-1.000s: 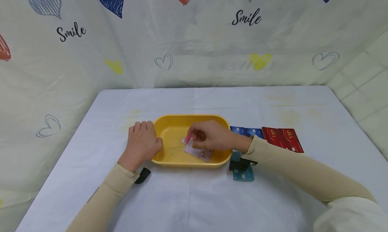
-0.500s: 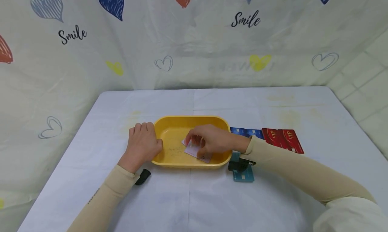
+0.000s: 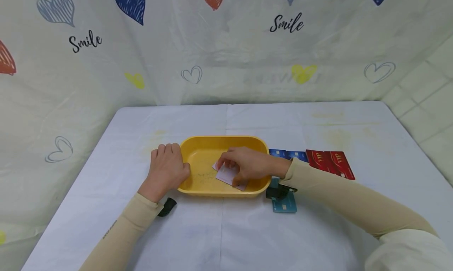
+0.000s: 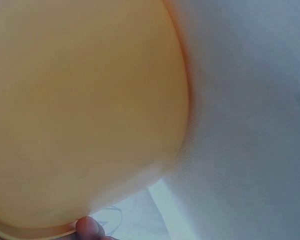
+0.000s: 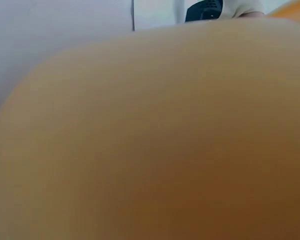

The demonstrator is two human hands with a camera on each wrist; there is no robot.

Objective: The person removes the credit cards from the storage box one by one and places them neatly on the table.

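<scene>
A yellow tray (image 3: 198, 157) stands on the table, and my left hand (image 3: 165, 169) grips its left end. In the left wrist view the tray's outer wall (image 4: 90, 110) fills much of the picture, with a fingertip (image 4: 89, 227) at the rim. My right hand (image 3: 251, 163) reaches into the tray from the right. Its fingers and thumb pinch a pale card (image 3: 226, 176) lying towards the near right. Part of a second card (image 3: 214, 166) peeks out beneath it. The right wrist view is mostly blocked by a blurred tan-yellow surface.
Right of the tray, two blue cards (image 3: 277, 153) and two red VIP cards (image 3: 339, 163) lie in a row. Nearer, a teal card (image 3: 288, 205) lies partly under the black wrist camera (image 3: 277, 192). A white cloth covers the table (image 3: 198, 235), and a printed curtain (image 3: 226, 43) hangs behind.
My right hand has come down onto the pale card; its thumb has shifted right and nearer along it. My left hand stays at the tray's end.
</scene>
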